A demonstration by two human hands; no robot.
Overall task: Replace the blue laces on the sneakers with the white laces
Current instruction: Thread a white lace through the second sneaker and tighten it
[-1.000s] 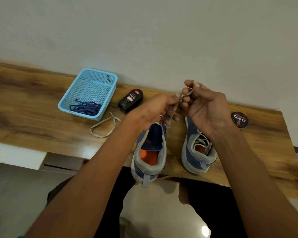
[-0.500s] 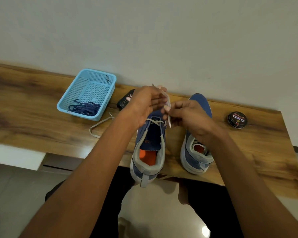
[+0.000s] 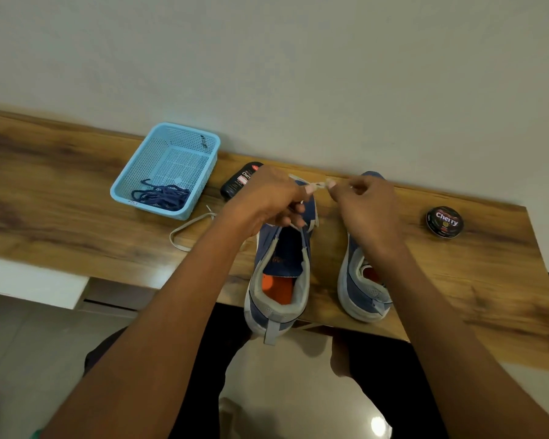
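Seen from the head camera, a white lace (image 3: 320, 185) is pinched between the left hand (image 3: 268, 198) and the right hand (image 3: 366, 207), stretched taut above the left sneaker (image 3: 279, 277), whose heel overhangs the near edge of the wooden tabletop (image 3: 61, 223). The right sneaker (image 3: 362, 289) is set just beside it, partly hidden by the right forearm. Blue laces (image 3: 162, 198) are heaped in a light-blue basket (image 3: 171, 144) by the far edge. A second white lace (image 3: 187, 231) is looped between basket and left sneaker. A polish bottle (image 3: 240, 182) and a polish tin (image 3: 444, 221) are also laid out.
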